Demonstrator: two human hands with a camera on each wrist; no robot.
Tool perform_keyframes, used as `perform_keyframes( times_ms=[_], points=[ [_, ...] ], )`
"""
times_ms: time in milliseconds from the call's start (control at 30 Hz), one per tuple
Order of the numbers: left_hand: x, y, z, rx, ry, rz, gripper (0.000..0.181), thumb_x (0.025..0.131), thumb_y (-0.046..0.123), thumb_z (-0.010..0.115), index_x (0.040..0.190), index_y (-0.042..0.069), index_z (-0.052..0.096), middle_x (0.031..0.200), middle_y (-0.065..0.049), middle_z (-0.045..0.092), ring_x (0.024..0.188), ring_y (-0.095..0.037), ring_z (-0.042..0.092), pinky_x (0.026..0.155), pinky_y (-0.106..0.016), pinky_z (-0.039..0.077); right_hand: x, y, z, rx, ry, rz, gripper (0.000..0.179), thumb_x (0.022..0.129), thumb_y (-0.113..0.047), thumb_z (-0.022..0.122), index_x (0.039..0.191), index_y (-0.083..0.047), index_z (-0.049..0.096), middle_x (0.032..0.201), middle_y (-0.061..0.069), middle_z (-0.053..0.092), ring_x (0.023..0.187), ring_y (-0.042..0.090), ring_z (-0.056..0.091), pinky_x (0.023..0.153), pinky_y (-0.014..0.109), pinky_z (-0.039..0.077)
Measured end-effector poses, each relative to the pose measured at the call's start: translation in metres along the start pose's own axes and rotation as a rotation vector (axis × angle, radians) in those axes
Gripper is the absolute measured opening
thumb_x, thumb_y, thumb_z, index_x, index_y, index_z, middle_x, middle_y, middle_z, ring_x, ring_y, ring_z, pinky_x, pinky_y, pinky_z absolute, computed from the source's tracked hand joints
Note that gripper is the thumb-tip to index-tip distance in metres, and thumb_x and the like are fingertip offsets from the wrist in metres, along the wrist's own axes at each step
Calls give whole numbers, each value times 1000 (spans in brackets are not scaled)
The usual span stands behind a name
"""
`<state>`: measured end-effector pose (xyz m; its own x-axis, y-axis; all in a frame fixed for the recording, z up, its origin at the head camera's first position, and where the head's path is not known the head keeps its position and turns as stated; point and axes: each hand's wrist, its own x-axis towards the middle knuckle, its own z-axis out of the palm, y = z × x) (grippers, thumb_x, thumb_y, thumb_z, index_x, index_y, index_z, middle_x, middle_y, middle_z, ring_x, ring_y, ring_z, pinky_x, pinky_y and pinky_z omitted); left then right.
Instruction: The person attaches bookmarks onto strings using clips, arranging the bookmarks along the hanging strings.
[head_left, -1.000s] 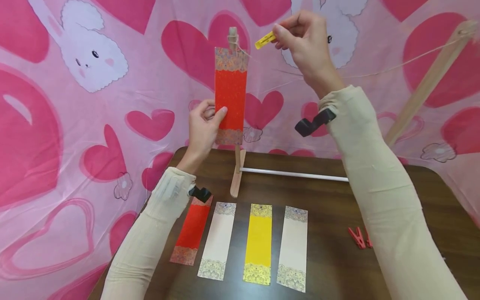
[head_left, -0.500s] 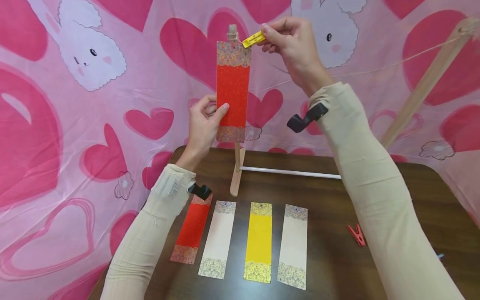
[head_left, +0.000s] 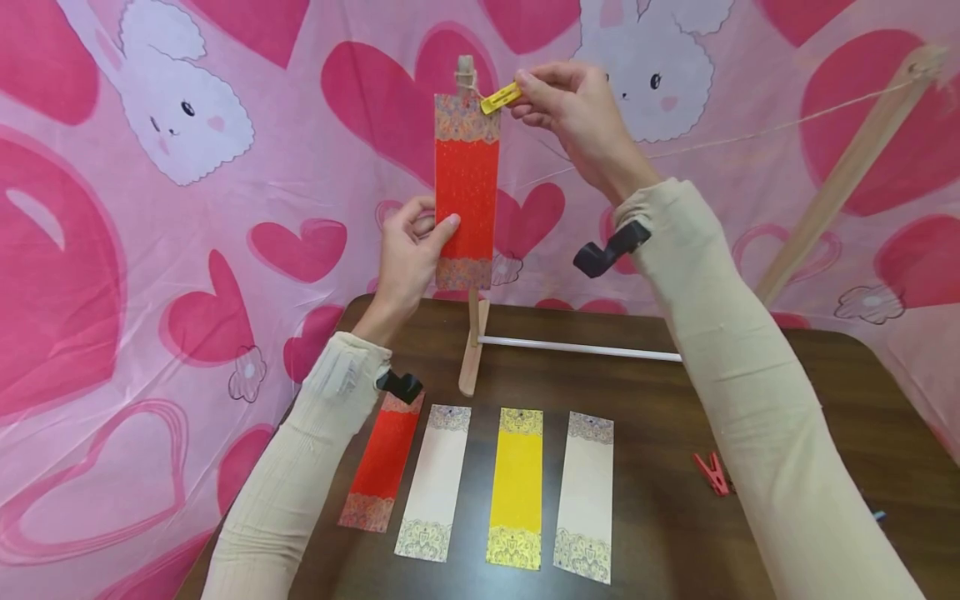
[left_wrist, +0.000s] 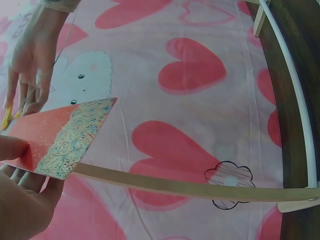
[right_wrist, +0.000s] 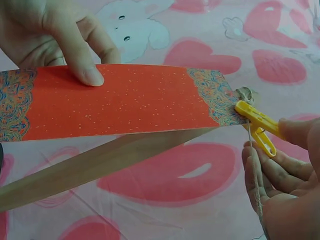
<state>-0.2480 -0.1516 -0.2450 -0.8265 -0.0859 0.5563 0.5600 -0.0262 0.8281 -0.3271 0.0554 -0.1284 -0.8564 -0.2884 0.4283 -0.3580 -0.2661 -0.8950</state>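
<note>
A red card [head_left: 467,187] with patterned bands at both ends stands upright by the left post's top, where twine is tied. My left hand [head_left: 408,250] pinches its lower left edge, thumb in front and fingers behind. With thumb and fingers, my right hand [head_left: 577,117] pinches a yellow clothespin [head_left: 500,97]. The clothespin's tip lies over the card's top right corner. In the right wrist view the clothespin [right_wrist: 257,122] straddles the card's corner beside the twine [right_wrist: 255,175], which runs down past the right fingers. Whether it bites the twine too, I cannot tell.
On the dark table [head_left: 660,533] lie another red card [head_left: 384,454], two white cards [head_left: 435,483] and a yellow card [head_left: 517,483]. A red clothespin [head_left: 712,473] lies near my right forearm. A white rod [head_left: 577,346] runs low between the posts; the right wooden post [head_left: 847,179] leans behind.
My right hand has moved left and down, bringing the yellow clothespin from beside the post onto the card's top right corner. My left hand keeps its pinch on the card, nearly still.
</note>
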Motion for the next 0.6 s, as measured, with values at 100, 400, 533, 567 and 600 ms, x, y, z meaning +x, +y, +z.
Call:
perform_keyframes(
  times_ms=[100,400,533,567,600],
  points=[
    [-1,-3,-2,0,-4,-4,17,92,-3,66,106,-11,60,100,-30,70,85,-17,72,80,-37,59,-3,-1,-1,-45,-13,9,30,94,-11,68,119,5,65,103,15,67,91,24,65,92,28,52],
    [-10,-10,-8,55,-22,-85,24,93,-1,65,115,-8,59,106,-28,69,91,-17,71,84,-32,57,-36,-2,-9,-493,144,-250,28,95,-17,67,119,-3,66,110,6,68,100,17,62,92,24,50],
    [-14,-16,-18,127,-6,-131,30,93,1,66,121,-5,58,111,-24,69,96,-17,69,84,-28,55,-61,-2,-17,-527,139,-356,20,95,-14,66,110,-1,70,99,5,69,91,20,62,85,25,52],
    [-16,-17,-21,151,-4,-137,31,93,2,65,123,-4,58,113,-24,68,99,-18,68,86,-28,54,-67,-2,-20,-527,128,-363,19,95,-14,65,108,-1,71,97,5,70,89,20,62,84,25,52],
    [-19,-19,-24,175,-5,-142,32,94,2,65,125,-4,57,115,-23,67,102,-19,66,88,-28,53,-74,-1,-23,-526,114,-367,19,95,-12,65,107,1,71,95,5,70,88,21,63,83,25,52]
  ],
)
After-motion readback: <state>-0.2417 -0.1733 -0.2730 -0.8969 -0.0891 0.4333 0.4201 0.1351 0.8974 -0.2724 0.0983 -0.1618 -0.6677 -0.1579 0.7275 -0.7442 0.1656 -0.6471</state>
